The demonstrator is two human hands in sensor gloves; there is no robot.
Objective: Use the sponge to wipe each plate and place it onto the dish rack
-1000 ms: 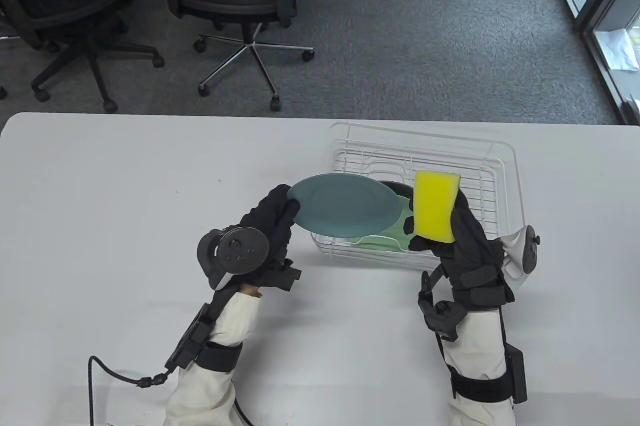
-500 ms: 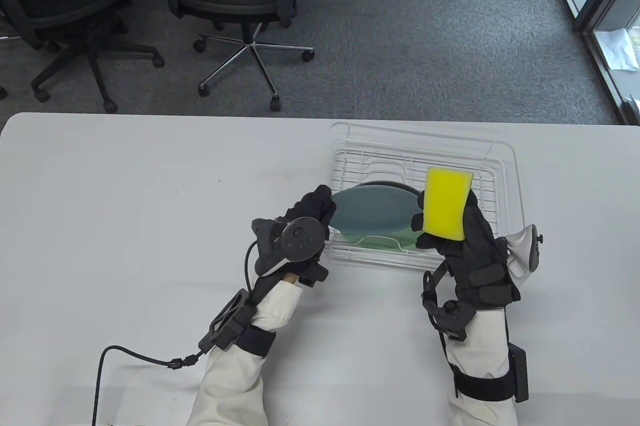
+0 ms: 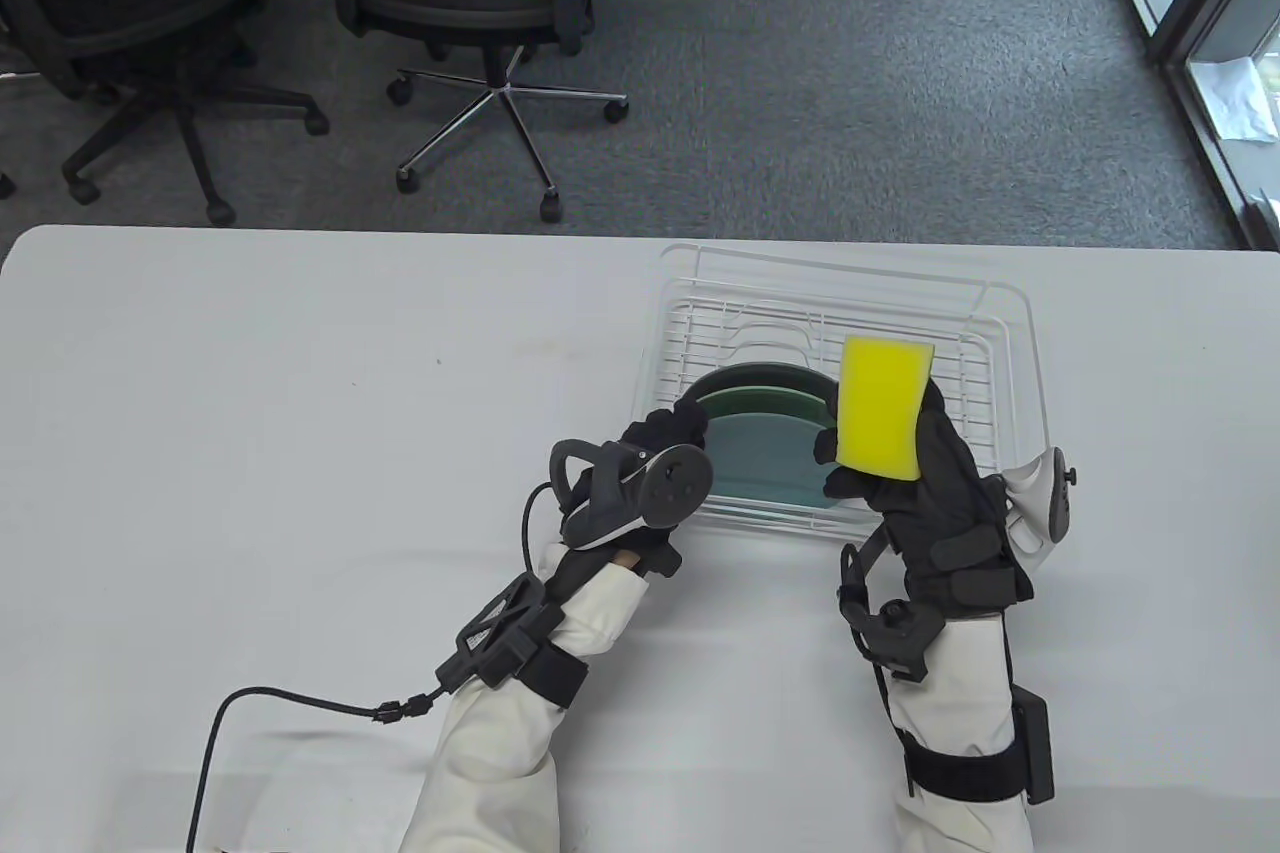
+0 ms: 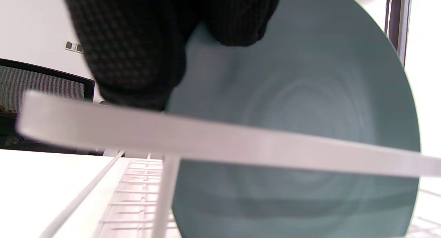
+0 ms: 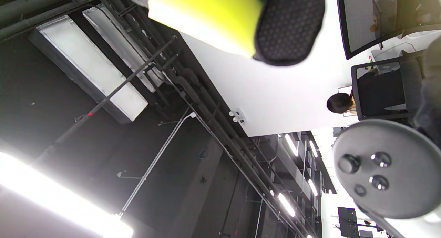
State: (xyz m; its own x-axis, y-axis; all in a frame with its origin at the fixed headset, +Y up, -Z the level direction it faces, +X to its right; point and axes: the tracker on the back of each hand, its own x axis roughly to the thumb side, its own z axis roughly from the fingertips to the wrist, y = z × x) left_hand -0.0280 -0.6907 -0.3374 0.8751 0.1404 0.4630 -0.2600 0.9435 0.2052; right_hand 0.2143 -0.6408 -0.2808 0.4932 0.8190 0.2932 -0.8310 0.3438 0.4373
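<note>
- The left hand (image 3: pixel 665 438) pinches the round teal-blue plate (image 3: pixel 765 453) at its left rim, thumb on the near face in the left wrist view, fingers behind.
- That plate stands nearly upright inside the white wire dish rack (image 3: pixel 1005 313), at its near-left side, just in front of a light green plate (image 3: pixel 765 398) and a darker one already slotted.
- The right hand (image 3: pixel 920 473) is raised over the rack's near edge, fingers and thumb curled round an upright yellow rectangular sponge (image 3: pixel 880 408).
- Handling call: the plate looks rigid, smooth and breakable, so likely slippery under a glove. The rim is the place to hold it, releasing only once the wires carry it.
- The sponge looks soft and light; a loose squeeze should do.
</note>
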